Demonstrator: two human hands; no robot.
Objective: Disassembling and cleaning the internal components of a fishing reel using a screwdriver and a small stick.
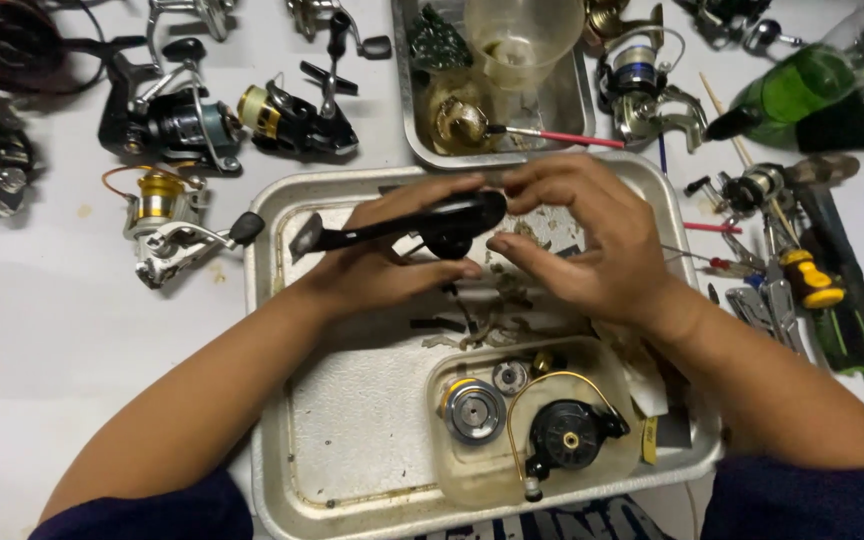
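Note:
My left hand [382,262] grips a black fishing reel body [447,222] by its stem, held over a metal tray [342,440]. The reel's foot [307,236] sticks out to the left. My right hand [592,240] cups the reel's right end, fingertips touching it. Below the hands, a shallow clear plastic tub [472,475] in the tray holds a silver spool [472,410], a small gear [510,376] and a black rotor with a gold bail wire [567,435]. Small dark parts and scraps [472,325] lie on the tray under the hands.
Several fishing reels [187,125] lie on the white table at left and top. A second metal tray [562,110] behind holds a clear cup [522,40] and a red-handled brush [562,136]. Pliers, a yellow-handled screwdriver [812,280] and a green bottle [802,85] sit at right.

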